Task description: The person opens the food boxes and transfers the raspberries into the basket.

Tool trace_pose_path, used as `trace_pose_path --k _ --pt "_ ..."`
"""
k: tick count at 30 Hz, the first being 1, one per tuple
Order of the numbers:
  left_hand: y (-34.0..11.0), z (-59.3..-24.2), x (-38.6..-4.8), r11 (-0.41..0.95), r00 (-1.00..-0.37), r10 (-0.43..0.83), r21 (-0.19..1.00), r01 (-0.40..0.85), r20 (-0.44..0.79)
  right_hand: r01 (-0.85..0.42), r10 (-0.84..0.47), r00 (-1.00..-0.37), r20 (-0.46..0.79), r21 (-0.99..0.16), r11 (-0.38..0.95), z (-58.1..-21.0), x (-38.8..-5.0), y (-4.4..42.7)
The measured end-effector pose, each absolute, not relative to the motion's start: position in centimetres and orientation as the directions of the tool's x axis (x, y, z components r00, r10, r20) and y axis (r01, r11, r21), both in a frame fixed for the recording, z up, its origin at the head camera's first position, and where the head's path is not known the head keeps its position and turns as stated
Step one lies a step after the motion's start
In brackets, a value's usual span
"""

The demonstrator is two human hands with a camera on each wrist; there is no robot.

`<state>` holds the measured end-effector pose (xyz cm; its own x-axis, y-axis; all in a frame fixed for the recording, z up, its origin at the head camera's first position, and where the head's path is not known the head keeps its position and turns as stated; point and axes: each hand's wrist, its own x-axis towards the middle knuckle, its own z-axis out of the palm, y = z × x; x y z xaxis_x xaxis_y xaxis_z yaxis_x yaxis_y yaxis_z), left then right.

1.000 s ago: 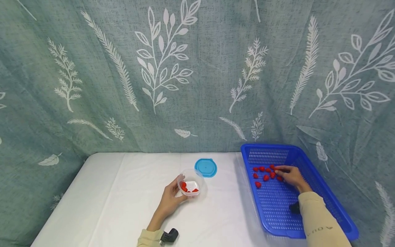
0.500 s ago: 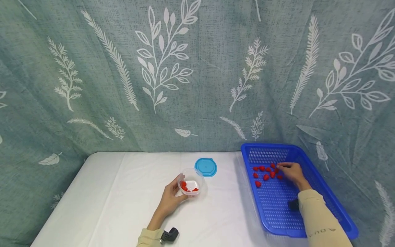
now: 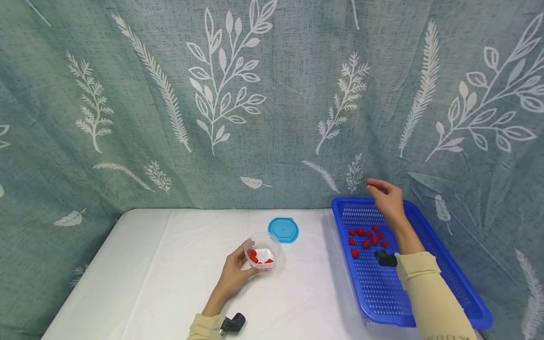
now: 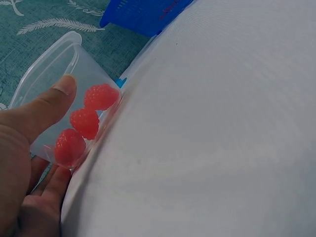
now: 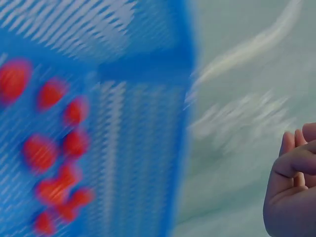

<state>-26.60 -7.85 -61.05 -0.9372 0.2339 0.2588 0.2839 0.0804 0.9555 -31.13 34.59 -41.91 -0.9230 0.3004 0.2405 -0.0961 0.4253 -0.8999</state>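
My left hand grips a clear plastic container, thumb on one side and fingers on the other. The container stands tilted on the white table, and several red raspberries lie inside it. My right hand is raised over the far rim of the blue basket. Its thumb and fingers come together at the tips; whether a raspberry sits between them cannot be made out. Several more raspberries lie on the basket floor, below and left of the right hand.
A round light-blue lid lies flat on the white table, just behind the container. A green leaf-patterned curtain hangs behind the table's far edge. The basket's raised walls stand at the table's right side.
My right hand has risen from among the raspberries and moved away, up over the basket's far rim. The left hand and container have stayed put.
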Motion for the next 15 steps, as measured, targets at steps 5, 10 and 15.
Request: trace_pose_path --k 5,10,15 --pt "-7.9 -61.0 -26.6 0.078 -0.937 0.229 0.954 0.289 0.265 -0.279 0.266 -0.915 0.303 -0.952 0.124 -38.4 -29.9 30.1" --pt "-7.9 -61.1 -26.7 0.061 -0.938 0.233 0.958 0.279 0.258 -0.411 0.240 -0.893 0.382 -0.907 -0.087 -36.4 -28.4 26.4" --pt "-7.8 -61.1 -26.7 0.063 -0.937 0.232 0.957 0.282 0.261 -0.442 0.219 -0.886 0.409 -0.887 -0.133 -35.6 -27.5 23.1"
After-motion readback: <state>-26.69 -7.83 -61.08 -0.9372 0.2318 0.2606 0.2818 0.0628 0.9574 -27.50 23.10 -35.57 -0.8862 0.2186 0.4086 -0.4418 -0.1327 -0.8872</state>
